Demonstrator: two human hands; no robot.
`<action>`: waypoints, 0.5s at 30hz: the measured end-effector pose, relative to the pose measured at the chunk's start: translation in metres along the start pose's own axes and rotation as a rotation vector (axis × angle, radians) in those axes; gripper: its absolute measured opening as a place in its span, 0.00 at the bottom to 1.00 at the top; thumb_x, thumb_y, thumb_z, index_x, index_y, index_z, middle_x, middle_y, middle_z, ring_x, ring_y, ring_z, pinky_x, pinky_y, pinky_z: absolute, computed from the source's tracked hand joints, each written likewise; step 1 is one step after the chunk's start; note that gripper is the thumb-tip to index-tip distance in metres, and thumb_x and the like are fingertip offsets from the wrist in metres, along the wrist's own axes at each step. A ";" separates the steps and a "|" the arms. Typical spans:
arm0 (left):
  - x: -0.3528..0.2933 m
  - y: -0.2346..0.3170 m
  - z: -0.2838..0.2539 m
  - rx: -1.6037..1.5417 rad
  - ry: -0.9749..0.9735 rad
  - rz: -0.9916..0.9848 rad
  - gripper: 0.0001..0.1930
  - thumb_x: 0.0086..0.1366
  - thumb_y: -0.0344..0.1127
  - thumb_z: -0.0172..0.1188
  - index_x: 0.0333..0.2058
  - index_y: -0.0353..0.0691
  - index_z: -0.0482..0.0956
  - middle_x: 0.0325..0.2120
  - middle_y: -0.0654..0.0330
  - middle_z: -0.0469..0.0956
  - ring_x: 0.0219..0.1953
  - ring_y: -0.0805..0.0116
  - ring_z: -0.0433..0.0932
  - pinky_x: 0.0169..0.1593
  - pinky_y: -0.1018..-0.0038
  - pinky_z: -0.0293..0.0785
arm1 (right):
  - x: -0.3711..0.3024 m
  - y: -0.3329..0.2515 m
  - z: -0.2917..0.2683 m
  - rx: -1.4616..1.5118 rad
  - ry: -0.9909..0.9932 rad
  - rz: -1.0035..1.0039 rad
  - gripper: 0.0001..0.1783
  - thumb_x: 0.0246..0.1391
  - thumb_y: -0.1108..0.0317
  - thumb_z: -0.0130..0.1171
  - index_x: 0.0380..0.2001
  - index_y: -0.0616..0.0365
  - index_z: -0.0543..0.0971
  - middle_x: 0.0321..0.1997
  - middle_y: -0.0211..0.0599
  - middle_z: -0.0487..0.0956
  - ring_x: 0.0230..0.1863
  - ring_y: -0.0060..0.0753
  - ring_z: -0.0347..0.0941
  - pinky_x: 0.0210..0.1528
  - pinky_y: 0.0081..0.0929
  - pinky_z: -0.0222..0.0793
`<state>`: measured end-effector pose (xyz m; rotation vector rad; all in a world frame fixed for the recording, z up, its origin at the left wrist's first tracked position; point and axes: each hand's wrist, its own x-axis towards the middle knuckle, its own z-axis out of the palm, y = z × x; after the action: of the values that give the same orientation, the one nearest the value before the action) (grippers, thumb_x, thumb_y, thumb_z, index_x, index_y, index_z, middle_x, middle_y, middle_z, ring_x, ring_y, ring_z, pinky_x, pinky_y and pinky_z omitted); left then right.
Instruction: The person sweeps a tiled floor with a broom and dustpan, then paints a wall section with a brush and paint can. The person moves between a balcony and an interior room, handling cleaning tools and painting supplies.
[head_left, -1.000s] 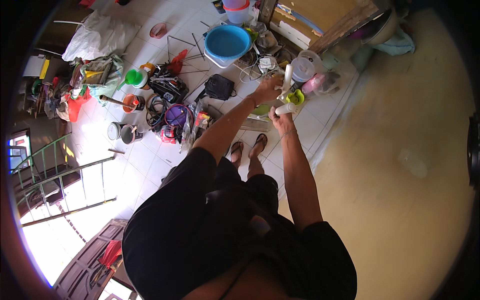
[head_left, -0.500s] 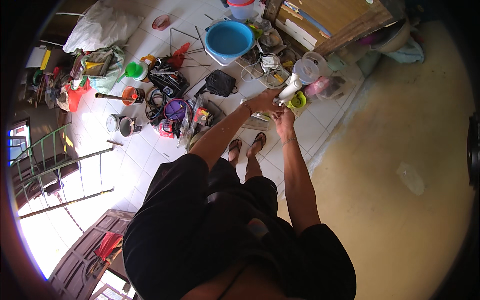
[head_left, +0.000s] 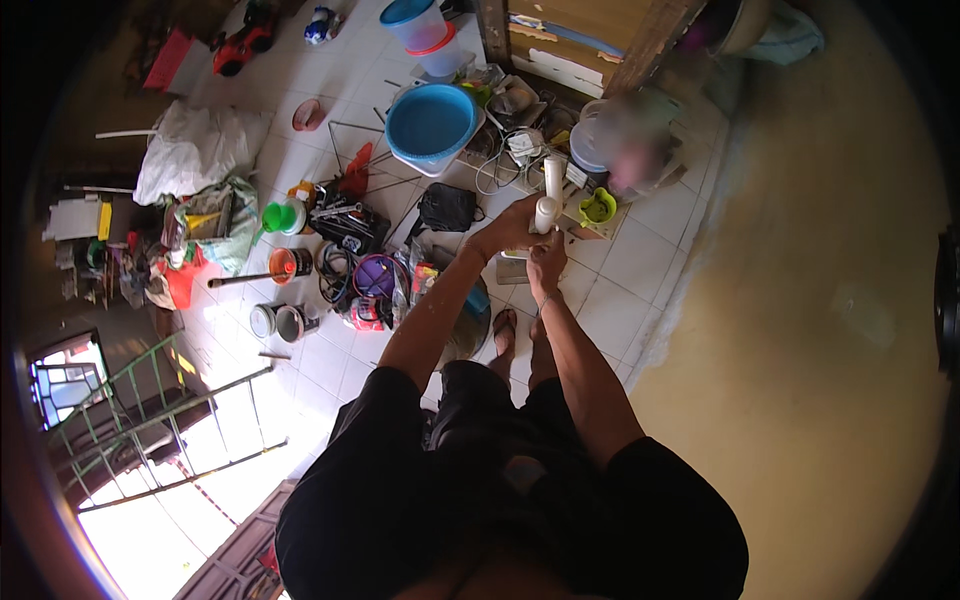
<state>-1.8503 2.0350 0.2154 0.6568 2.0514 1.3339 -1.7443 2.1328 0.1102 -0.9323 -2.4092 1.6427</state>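
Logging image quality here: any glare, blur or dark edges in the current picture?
Head view: glare whites out the area around the green railing at lower left; head view: a smudged patch hides detail above-right of the yellow-green cup; head view: black shading fills the corners, while left hand, right hand and white tube look reasonably sharp.

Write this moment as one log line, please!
left hand: holds white tubular piece | right hand: close beside it, touch unclear | nearby: yellow-green cup
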 end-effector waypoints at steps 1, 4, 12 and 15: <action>0.005 -0.017 0.004 -0.126 -0.041 0.017 0.43 0.45 0.41 0.80 0.60 0.41 0.67 0.53 0.53 0.76 0.56 0.58 0.74 0.63 0.64 0.68 | -0.002 0.000 -0.002 -0.005 -0.013 -0.012 0.22 0.52 0.77 0.58 0.53 0.60 0.72 0.42 0.52 0.80 0.46 0.53 0.79 0.48 0.38 0.73; 0.010 -0.008 0.008 -0.164 -0.099 0.120 0.50 0.39 0.43 0.83 0.62 0.43 0.65 0.56 0.56 0.74 0.60 0.59 0.71 0.66 0.65 0.63 | -0.013 0.010 -0.011 -0.024 0.188 -0.195 0.15 0.51 0.79 0.56 0.44 0.61 0.76 0.32 0.46 0.81 0.35 0.51 0.77 0.42 0.35 0.72; 0.017 -0.035 0.020 0.133 0.032 0.147 0.36 0.41 0.41 0.81 0.51 0.42 0.77 0.45 0.55 0.80 0.50 0.61 0.78 0.56 0.65 0.73 | 0.007 0.012 -0.025 -0.029 0.103 -0.209 0.09 0.51 0.75 0.60 0.38 0.64 0.79 0.26 0.52 0.80 0.31 0.56 0.79 0.36 0.44 0.72; 0.019 -0.058 0.029 0.189 0.152 0.124 0.29 0.43 0.40 0.79 0.46 0.41 0.80 0.40 0.54 0.82 0.45 0.59 0.82 0.51 0.66 0.76 | 0.014 0.009 -0.031 -0.019 0.004 -0.278 0.08 0.53 0.73 0.62 0.36 0.65 0.80 0.24 0.48 0.81 0.28 0.53 0.80 0.32 0.41 0.73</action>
<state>-1.8477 2.0442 0.1487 0.7983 2.3126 1.3040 -1.7395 2.1676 0.1122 -0.5684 -2.4235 1.5187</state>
